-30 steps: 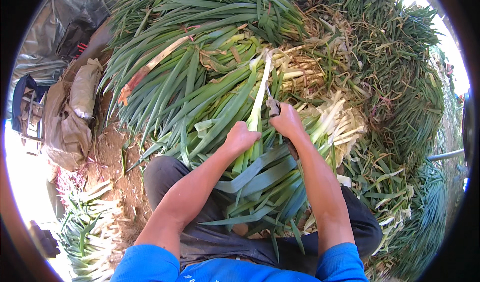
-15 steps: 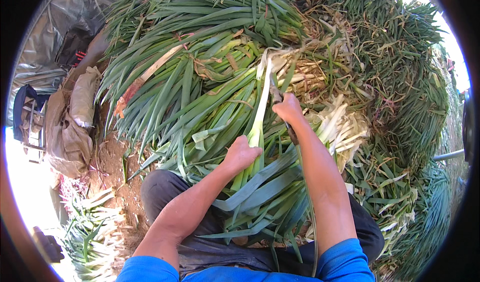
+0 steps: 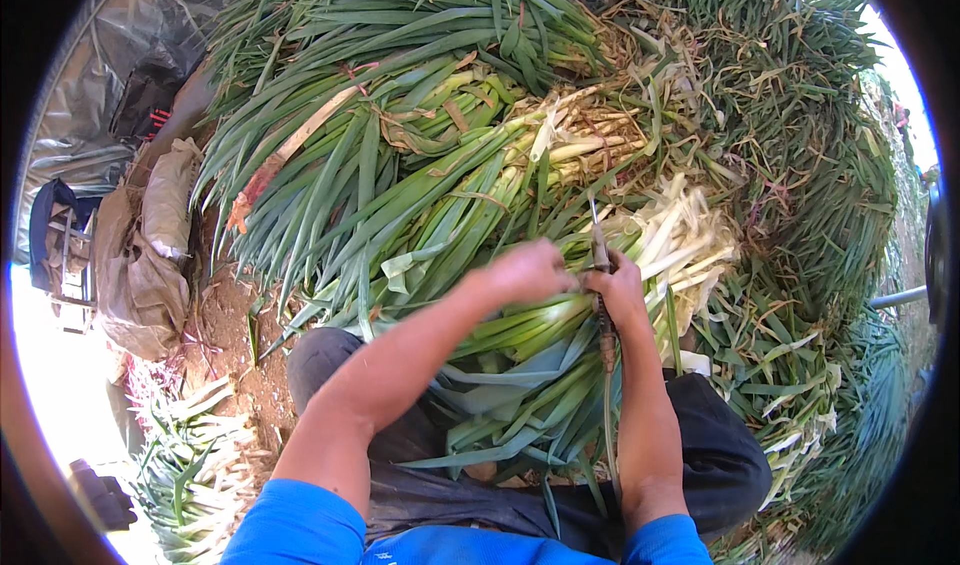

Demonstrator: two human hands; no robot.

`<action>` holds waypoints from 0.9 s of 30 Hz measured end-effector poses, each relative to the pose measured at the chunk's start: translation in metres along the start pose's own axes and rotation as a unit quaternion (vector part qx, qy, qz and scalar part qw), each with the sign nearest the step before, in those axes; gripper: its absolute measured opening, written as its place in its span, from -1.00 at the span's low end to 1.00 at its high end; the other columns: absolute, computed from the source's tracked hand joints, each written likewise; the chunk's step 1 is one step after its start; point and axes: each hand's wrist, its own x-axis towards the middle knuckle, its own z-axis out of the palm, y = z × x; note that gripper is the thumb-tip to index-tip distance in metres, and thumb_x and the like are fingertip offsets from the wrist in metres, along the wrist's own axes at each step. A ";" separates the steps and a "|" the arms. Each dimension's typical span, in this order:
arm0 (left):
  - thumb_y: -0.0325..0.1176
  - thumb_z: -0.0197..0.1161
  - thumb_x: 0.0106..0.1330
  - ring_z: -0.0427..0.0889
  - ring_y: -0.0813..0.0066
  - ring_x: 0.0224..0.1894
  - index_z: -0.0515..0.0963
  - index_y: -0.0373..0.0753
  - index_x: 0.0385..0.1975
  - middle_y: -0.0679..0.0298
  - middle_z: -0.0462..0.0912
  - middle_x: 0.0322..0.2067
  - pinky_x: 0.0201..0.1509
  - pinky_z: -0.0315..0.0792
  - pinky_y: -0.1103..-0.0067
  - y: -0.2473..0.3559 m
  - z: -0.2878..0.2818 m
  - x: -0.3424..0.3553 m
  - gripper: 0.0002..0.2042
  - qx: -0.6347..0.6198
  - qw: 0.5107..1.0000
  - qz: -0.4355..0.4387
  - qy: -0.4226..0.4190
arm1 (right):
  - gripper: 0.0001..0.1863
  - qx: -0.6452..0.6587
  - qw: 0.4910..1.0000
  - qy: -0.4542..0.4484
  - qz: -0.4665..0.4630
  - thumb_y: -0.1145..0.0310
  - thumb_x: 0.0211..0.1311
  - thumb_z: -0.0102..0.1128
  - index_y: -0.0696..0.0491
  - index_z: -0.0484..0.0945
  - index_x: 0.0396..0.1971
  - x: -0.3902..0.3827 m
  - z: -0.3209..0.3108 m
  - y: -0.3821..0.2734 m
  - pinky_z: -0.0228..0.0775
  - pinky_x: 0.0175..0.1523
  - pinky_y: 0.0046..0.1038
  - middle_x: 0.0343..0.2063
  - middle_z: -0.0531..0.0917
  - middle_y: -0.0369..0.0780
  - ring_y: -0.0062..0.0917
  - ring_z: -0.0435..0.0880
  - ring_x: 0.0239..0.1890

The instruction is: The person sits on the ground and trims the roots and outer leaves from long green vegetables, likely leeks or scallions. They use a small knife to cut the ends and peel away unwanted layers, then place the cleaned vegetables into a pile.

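Note:
My left hand (image 3: 525, 270) is smeared by motion above the pale green leek leaves (image 3: 520, 335), near my right hand; its fingers cannot be made out. My right hand (image 3: 618, 287) is closed round a slim tool (image 3: 600, 245) with a thin metal tip pointing up and a hose (image 3: 608, 415) running down along my forearm. Beside them, a pile of white, stripped leek stalks (image 3: 680, 245) lies to the right. A larger heap of leeks (image 3: 380, 195) with green leaves and whitish root ends spreads ahead.
A dense mound of green onions (image 3: 790, 135) rises at the right. At the left are pale sacks (image 3: 165, 205), a grey plastic sheet (image 3: 80, 85) and a metal frame (image 3: 70, 245). More leeks (image 3: 200, 465) lie on the dirt at lower left, beside my bent knee (image 3: 315, 360).
The white leek that my left hand gripped upright is gone from there. My left hand has moved right and slightly up; my right hand, with the tool, has come down and rightward.

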 end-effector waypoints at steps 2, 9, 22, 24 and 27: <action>-0.24 0.14 0.33 0.73 -0.06 -0.16 0.65 -0.37 -0.20 -0.13 0.70 -0.16 0.00 0.59 0.16 -0.057 -0.032 0.039 -0.70 0.091 0.969 0.005 0.228 | -0.38 0.033 0.999 -0.011 0.032 0.35 -0.06 0.41 0.31 0.54 0.06 0.004 0.009 0.013 0.39 -0.42 -0.52 -0.48 0.64 -0.23 -0.57 0.62 -0.50; -0.46 0.15 0.30 0.62 0.06 0.04 0.56 -0.32 -0.10 -0.02 0.61 -0.07 0.13 0.56 0.24 -0.171 -0.107 0.100 -0.79 0.314 0.880 -0.110 0.340 | -0.47 0.060 0.996 -0.011 0.059 0.36 -0.14 0.39 0.33 0.57 -0.11 0.004 0.021 0.007 0.47 -0.19 -0.46 -0.41 0.64 -0.18 -0.50 0.61 -0.39; -0.41 0.26 0.23 0.58 -0.11 0.12 0.49 -0.39 0.06 -0.12 0.53 0.06 0.18 0.54 0.19 -0.086 -0.118 0.086 -0.61 0.270 0.896 -0.188 0.299 | -0.56 0.063 0.997 0.007 0.032 0.35 -0.19 0.43 0.27 0.58 -0.26 0.012 0.029 0.016 0.44 -0.19 -0.42 -0.45 0.61 -0.22 -0.48 0.56 -0.39; -0.39 0.28 0.22 0.61 -0.16 0.12 0.48 -0.42 0.08 -0.18 0.55 0.08 0.19 0.54 0.18 -0.062 -0.126 0.068 -0.57 0.261 0.906 -0.196 0.268 | -0.57 0.056 0.998 0.002 0.024 0.36 -0.19 0.43 0.26 0.57 -0.28 0.018 0.031 0.023 0.45 -0.22 -0.40 -0.47 0.61 -0.21 -0.47 0.57 -0.41; -0.04 0.46 0.15 0.70 -0.21 -0.03 0.49 -0.53 -0.05 -0.29 0.67 -0.10 0.09 0.58 0.13 -0.035 -0.109 0.027 -0.37 0.233 0.921 -0.179 0.255 | -0.60 0.058 0.998 -0.015 0.020 0.38 -0.18 0.41 0.26 0.55 -0.29 0.020 0.032 0.017 0.46 -0.31 -0.36 -0.50 0.60 -0.19 -0.42 0.59 -0.49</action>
